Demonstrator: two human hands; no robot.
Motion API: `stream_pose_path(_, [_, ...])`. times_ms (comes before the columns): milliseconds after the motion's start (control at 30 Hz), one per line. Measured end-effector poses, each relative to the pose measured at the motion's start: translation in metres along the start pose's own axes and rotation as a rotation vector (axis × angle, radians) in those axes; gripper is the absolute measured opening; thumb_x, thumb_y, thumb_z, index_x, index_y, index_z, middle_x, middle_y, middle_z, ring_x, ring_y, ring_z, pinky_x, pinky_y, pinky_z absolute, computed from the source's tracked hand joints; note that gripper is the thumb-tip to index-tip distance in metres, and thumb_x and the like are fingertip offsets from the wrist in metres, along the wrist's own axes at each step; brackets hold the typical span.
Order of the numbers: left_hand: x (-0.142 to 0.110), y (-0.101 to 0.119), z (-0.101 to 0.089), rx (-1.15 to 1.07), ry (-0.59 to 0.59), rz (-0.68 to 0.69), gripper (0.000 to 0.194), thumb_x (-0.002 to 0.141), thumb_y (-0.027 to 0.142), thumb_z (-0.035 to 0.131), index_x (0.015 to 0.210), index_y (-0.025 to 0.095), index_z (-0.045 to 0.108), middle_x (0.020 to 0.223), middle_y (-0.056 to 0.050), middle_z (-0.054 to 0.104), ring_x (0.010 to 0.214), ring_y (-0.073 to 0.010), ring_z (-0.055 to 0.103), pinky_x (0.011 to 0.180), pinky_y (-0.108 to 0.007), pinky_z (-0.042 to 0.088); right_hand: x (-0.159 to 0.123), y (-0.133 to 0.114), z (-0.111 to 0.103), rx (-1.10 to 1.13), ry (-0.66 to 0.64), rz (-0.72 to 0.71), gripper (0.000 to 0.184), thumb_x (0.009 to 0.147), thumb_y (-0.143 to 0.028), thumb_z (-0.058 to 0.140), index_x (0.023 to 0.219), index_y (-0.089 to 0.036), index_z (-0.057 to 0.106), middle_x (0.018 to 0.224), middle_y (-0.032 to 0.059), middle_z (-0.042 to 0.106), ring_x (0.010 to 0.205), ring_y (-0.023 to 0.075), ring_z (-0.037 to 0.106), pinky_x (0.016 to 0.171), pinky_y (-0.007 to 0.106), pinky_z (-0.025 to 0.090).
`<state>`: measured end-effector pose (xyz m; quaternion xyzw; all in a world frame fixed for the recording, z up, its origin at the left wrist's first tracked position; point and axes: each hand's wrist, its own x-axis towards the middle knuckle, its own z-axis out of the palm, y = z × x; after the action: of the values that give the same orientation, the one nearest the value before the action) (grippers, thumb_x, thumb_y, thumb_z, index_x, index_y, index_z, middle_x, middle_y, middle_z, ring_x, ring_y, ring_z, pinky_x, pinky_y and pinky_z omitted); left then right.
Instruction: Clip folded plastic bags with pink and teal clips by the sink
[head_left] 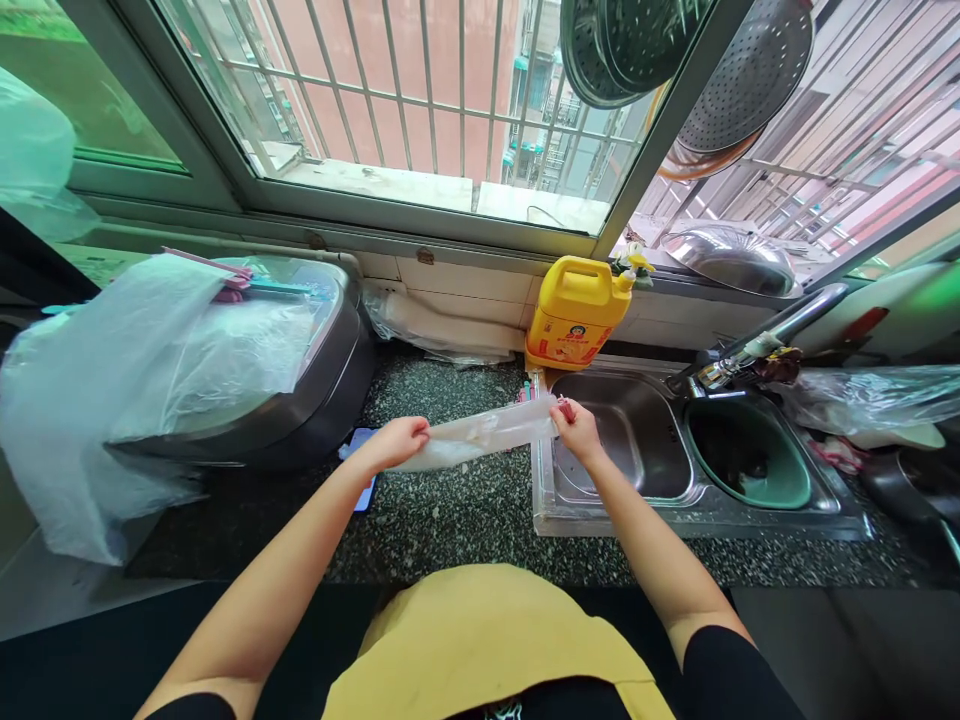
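Note:
A clear, crumpled plastic bag [484,433] is stretched between both my hands above the dark speckled counter [450,510]. My left hand [397,442] is closed on its left end. Its right end is pinched in my right hand [576,430], right over the left rim of the steel sink [622,440]. Something small and reddish shows at my right fingertips; I cannot make out what it is.
A yellow detergent jug [574,310] stands behind the sink by the window. A tap [757,345] reaches over a green basin [750,455]. A grey appliance [300,400] draped in plastic [112,390] sits at left. More plastic bags [870,395] lie at right.

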<state>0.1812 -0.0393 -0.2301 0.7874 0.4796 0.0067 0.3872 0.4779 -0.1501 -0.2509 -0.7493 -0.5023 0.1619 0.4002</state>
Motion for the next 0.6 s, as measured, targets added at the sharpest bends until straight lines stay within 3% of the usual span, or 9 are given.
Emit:
stream_pose_path(167, [0.049, 0.024, -0.039, 0.418, 0.223, -0.08, 0.022, 0.079, 0.021, 0.042, 0.086, 0.018, 0.062, 0.089, -0.012, 0.067, 0.084, -0.0254, 0.059, 0.073, -0.032, 0.035, 0.043, -0.002, 0.001, -0.417, -0.05, 0.062, 0.019, 0.08, -0.03, 0.047, 0.069, -0.018, 0.056, 0.061, 0.0026, 0.058, 0.056, 0.0147, 0.051, 0.052, 0.023, 0.028])
stream_pose_path(333, [0.108, 0.052, -0.087, 0.66, 0.405, -0.043, 0.029, 0.081, 0.018, 0.038, 0.097, 0.013, 0.062, 0.098, -0.018, 0.065, 0.1, -0.0293, 0.053, 0.089, -0.043, 0.025, 0.105, -0.036, 0.014, -0.738, -0.126, 0.077, 0.017, 0.082, -0.022, 0.047, 0.091, -0.015, 0.059, 0.083, 0.0138, 0.068, 0.077, 0.0227, 0.064, 0.06, 0.026, 0.04])
stream_pose_path(467, [0.157, 0.056, -0.119, 0.728, 0.443, -0.077, 0.035, 0.078, 0.015, 0.039, 0.104, 0.009, 0.062, 0.109, -0.021, 0.061, 0.109, -0.0318, 0.046, 0.095, -0.049, 0.016, 0.152, -0.061, 0.044, -0.895, -0.239, 0.038, 0.025, 0.085, -0.02, 0.045, 0.103, -0.007, 0.057, 0.089, 0.021, 0.067, 0.086, 0.0251, 0.066, 0.067, 0.03, 0.047])
stream_pose_path(600, [0.197, 0.046, -0.128, 0.781, 0.407, -0.119, 0.037, 0.08, 0.014, 0.037, 0.108, 0.007, 0.061, 0.115, -0.023, 0.057, 0.115, -0.0333, 0.042, 0.097, -0.05, 0.015, 0.192, -0.068, 0.082, -0.929, -0.302, 0.023, 0.029, 0.087, -0.018, 0.044, 0.103, 0.001, 0.058, 0.092, 0.0303, 0.064, 0.092, 0.0294, 0.064, 0.071, 0.035, 0.049])
